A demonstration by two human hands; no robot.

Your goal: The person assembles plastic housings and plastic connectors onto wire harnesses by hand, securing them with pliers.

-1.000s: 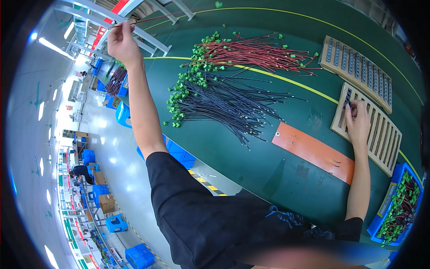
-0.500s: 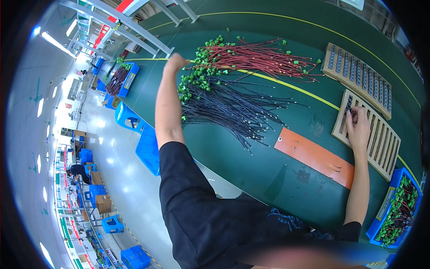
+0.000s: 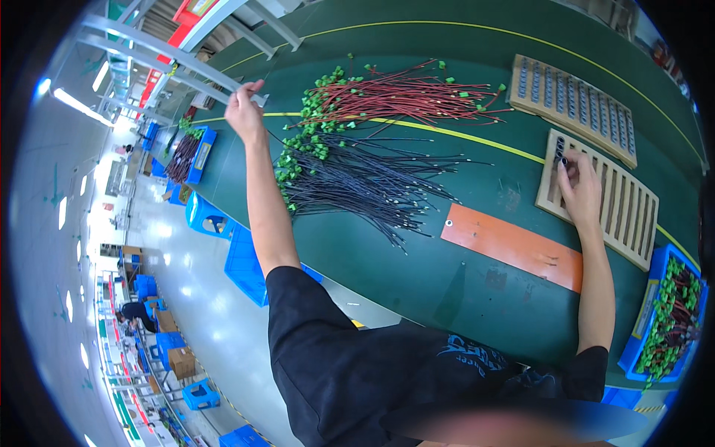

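Head view: the person's right hand (image 3: 584,188) bends over the left end of a pale wooden board with long parallel slots (image 3: 631,216), its thumb and forefinger pinching a small black round piece (image 3: 564,162) there, next to similar dark pieces sitting in the end slot. The left hand (image 3: 244,113) is raised near a grey metal frame (image 3: 201,70), fingers bent; I cannot tell whether it grips anything. Between the hands, on a dark green tabletop (image 3: 387,279), spread a bundle of thin red wires with green block ends (image 3: 406,97) and, nearer the body, a bundle of black wires with matching green ends (image 3: 365,179). A flat orange rectangular sheet (image 3: 510,244) lies below the slotted board's left end. A second wooden board, carrying rows of grey round pieces (image 3: 573,104), lies just beyond it. A blue plastic bin of green-ended wires (image 3: 641,320) stands at the right.
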